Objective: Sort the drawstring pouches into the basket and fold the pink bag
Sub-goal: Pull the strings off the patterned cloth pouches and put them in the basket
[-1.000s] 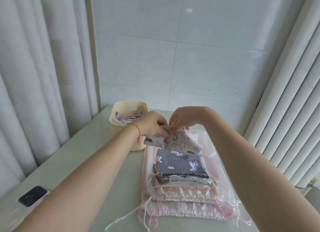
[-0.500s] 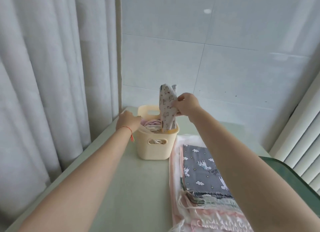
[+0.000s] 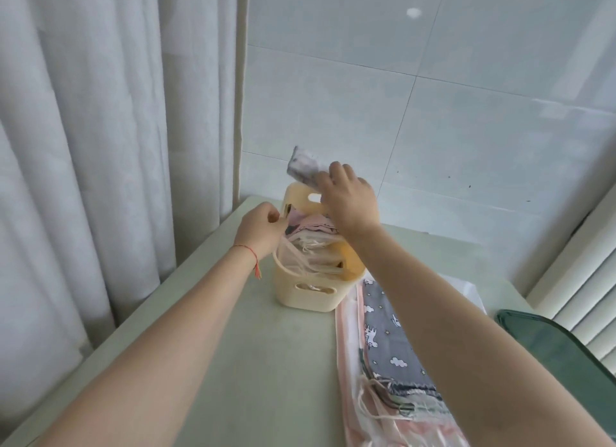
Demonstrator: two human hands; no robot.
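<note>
both hands were up at the basket [image 3: 301,293], out at about twelve o'clock from where the person stood. nearest, at four o'clock, the stack of remaining pouches [image 3: 393,356] lay on the pink bag [image 3: 348,356], a grey unicorn-print one on top, cords trailing toward the near edge; the pink bag lay flat, not yet folded. half a second before, the right hand [image 3: 350,203] had held the printed pouch [image 3: 303,166] upright in the basket; now it had tipped toward eleven o'clock, the fingers curled over its lower end, and it looked blurred. the left hand [image 3: 261,228], at the basket's nine o'clock rim, seemed pinched on the contents there, drawing them aside; a second earlier it had shared the same pouch over the stack. i judged the pouch was going in, one more sorted, several left.

the basket sat close to the table's [image 3: 233,346] far left corner, curtain [image 3: 100,146] just beside at nine o'clock, tiled wall [image 3: 433,113] beyond. open tabletop lay at seven o'clock; a green tray [image 3: 546,343] crowded three o'clock.
</note>
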